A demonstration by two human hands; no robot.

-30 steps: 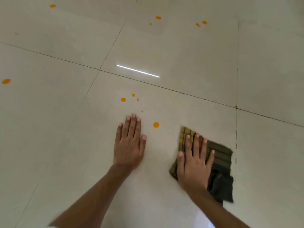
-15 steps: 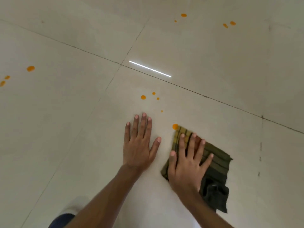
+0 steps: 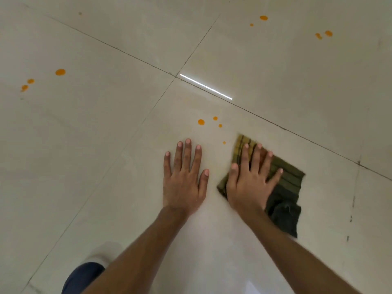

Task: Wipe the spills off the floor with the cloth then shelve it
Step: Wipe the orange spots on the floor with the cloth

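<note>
My right hand (image 3: 250, 183) lies flat with fingers spread on a folded olive and yellow checked cloth (image 3: 286, 177), pressing it onto the pale tiled floor (image 3: 106, 166). Flat on the bare tile to its left is my left hand (image 3: 184, 181), holding nothing. A cluster of orange spill drops (image 3: 201, 122) sits just ahead of both hands, and one tiny drop (image 3: 224, 142) lies beside the cloth's front left corner. The part of the cloth under my palm is hidden.
More orange drops lie far left (image 3: 60, 72) and at the far right top (image 3: 263, 18). Dark grout lines cross the floor. My knee in blue fabric (image 3: 82, 276) and a white shoe (image 3: 101, 253) show at the bottom left. A bright light reflection (image 3: 205, 87) streaks the tile.
My right hand has slid the cloth forward and left over the orange drop that lay at its front corner; that drop no longer shows. The view has shifted left.
</note>
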